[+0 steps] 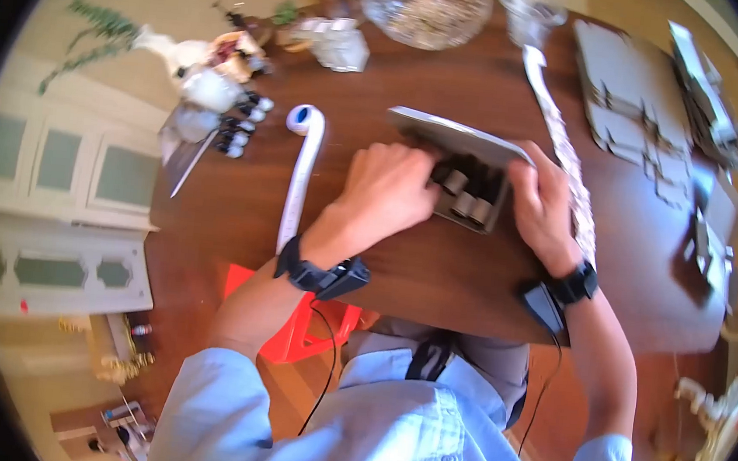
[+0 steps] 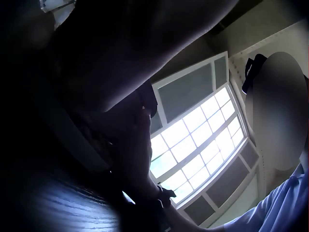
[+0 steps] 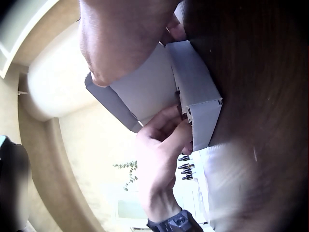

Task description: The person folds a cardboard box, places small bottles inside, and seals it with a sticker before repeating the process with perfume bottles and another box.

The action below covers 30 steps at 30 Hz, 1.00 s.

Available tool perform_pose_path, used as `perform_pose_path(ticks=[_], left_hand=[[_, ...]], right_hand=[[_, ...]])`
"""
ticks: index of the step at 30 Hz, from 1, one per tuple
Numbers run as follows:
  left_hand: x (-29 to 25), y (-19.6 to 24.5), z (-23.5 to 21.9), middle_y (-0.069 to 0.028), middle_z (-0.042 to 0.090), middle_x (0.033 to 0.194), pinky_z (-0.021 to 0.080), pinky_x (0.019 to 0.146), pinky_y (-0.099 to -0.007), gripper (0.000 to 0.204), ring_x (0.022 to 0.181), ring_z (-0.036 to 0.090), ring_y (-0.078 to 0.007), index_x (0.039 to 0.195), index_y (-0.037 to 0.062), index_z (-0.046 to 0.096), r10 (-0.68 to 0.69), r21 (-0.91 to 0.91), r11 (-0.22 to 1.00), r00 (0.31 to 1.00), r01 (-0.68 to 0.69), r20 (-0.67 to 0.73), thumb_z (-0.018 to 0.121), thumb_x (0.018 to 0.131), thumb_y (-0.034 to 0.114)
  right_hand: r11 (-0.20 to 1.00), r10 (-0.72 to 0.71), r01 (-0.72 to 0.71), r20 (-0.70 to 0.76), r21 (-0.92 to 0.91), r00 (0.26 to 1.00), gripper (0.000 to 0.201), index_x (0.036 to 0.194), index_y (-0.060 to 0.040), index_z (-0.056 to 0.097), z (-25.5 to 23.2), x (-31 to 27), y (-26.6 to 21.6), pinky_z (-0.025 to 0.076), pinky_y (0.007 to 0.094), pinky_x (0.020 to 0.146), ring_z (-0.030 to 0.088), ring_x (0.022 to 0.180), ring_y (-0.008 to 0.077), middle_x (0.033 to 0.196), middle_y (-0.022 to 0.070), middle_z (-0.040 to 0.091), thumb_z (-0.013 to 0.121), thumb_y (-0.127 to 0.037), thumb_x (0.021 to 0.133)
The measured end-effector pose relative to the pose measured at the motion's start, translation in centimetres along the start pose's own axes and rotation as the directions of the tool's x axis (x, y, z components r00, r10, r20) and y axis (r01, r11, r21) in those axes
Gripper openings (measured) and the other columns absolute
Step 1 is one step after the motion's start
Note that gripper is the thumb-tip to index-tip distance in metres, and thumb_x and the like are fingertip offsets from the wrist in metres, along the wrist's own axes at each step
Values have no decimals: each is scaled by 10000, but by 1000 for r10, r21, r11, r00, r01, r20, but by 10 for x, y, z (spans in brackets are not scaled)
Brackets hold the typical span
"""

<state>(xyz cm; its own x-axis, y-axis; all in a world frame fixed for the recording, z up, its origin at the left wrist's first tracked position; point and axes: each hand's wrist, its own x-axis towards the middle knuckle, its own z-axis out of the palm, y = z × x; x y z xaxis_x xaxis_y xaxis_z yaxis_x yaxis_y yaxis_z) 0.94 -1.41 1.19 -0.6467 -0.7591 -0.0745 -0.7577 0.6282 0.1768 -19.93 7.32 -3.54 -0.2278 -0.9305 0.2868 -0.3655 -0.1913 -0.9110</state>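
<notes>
Head view: dark cylinders (image 1: 480,209) could be spilled from the open grey box (image 3: 206,123)

The box is held over the near part of the tabletop (image 1: 382,82), with its lid (image 1: 460,139) raised; whether it is fully supported from below cannot be told. Its right side is grasped by the right grip (image 1: 547,207). Were that hold loosened, the lid could be dropped onto the left grip (image 1: 388,179), whose bent fingers are set in at the box's left; whether anything is pinched there is hidden. If the box were tipped toward its near edge, the cylinders could be let slide out. Left of the box, the paper roll (image 1: 304,163) could be dragged by the left wrist, close to its tail. Right of the box, the long pale strip (image 1: 571,165) could be snagged by the right grip.
</notes>
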Motion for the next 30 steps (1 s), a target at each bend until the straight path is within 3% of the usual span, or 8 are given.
perform_pose_path(ticks=[2,6,8,10,15,18,22,30], left_hand=[[-8,-10,2,-204,746,851,574,734,-480,340,797,728,-384,1043,13,739,0,-233,972,987,-38,-158,752,808,258],[-43,-38,-21,-32,712,817,530,648,-274,222,686,657,-108,1006,30,674,-213,-709,705,955,5,-205,791,840,118],[-62,-74,-19,-54,729,913,567,750,-261,116,829,697,-99,975,6,673,-273,-762,643,907,-76,-321,756,900,35],[-82,-115,-22,-60,736,933,585,759,-262,111,878,712,-113,970,1,681,-489,-839,541,834,58,-257,766,901,22],[-124,-206,-27,-28,715,790,511,602,-247,229,664,634,-69,969,9,695,-711,-723,633,579,279,-399,850,818,82],[-136,-250,-23,-58,732,790,538,639,-287,296,675,668,-112,1004,20,717,-755,-630,628,553,456,-353,869,775,129],[-129,-289,-5,-87,749,809,559,692,-318,336,714,704,-157,1021,34,729,-736,-535,673,541,511,-408,878,752,171],[-110,-287,-9,-104,770,862,575,744,-357,348,761,736,-207,1039,45,738,-716,-467,698,549,542,-432,885,758,189]], right_hand=[[999,-24,24,-12,-22,1000,236,1108,16,689,1,0,3,483,329,691,593,744,170,791,100,644,535,-133,1010],[997,-58,56,-43,-49,997,287,1123,28,679,2,-1,4,433,300,650,529,704,135,740,72,591,496,-178,1043],[996,-66,63,-45,-56,997,297,1117,31,673,3,-1,8,413,297,635,507,696,127,727,64,565,491,-194,1052],[996,-62,58,-55,-63,997,309,1111,34,668,3,-2,10,393,294,621,484,688,119,713,55,540,485,-210,1060],[997,-46,39,-86,-73,995,367,1087,33,650,5,-3,15,309,282,596,383,677,95,712,3,450,461,-282,1094],[992,-63,53,-83,-119,995,378,1094,35,645,3,-3,13,315,285,607,391,689,94,724,-2,456,457,-293,1096],[985,8,-20,-71,-171,997,387,1094,40,641,1,-6,13,334,289,646,406,723,106,758,0,469,441,-291,1092],[976,-23,-1,-108,-217,994,461,1104,45,643,-1,-8,26,319,300,640,390,708,108,747,-6,448,418,-358,1112]])
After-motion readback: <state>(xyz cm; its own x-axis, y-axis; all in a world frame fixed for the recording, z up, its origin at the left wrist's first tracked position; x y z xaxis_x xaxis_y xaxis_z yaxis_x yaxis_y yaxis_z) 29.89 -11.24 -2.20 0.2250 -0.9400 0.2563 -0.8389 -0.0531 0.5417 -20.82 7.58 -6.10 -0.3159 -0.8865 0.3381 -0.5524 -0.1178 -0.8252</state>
